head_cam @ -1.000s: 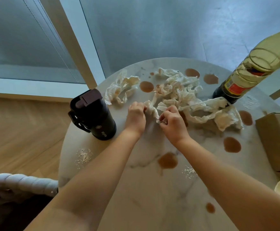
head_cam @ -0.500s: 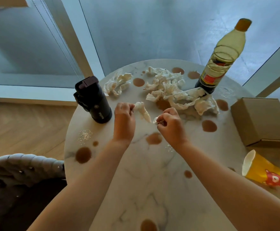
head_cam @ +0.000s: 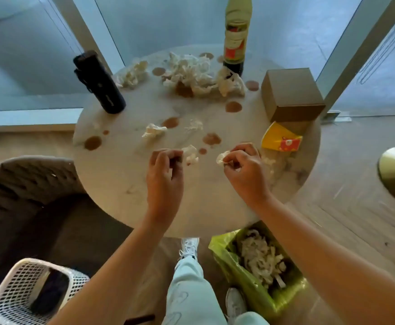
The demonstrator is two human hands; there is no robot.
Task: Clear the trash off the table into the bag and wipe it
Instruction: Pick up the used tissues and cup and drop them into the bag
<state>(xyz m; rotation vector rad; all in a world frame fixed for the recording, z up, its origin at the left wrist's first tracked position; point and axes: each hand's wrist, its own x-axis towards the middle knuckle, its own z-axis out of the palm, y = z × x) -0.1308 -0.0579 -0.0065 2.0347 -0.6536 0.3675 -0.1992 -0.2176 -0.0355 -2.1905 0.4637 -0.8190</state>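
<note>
Bare table point(head_cam: 130, 179) nearside; flask point(head_cam: 99, 83), bottle point(head_cam: 234, 41), box point(head_cam: 291, 95) crowd the far rim.

Table point(head_cam: 126, 184): flask point(head_cam: 99, 82) at far left, bottle point(head_cam: 234, 38) at far edge, box point(head_cam: 291, 95) at right, cup point(head_cam: 281, 140) on its side just in front of box. Heap of tissues point(head_cam: 199, 73) between flask and bottle. One tissue wad point(head_cam: 153, 131) mid-table. Both hands above near half, left hand point(head_cam: 164, 171) left of right hand point(head_cam: 245, 170). Bag point(head_cam: 229, 261) on floor below near edge, right of shoe point(head_cam: 189, 247); basket point(head_cam: 8, 299) at lower left
</note>
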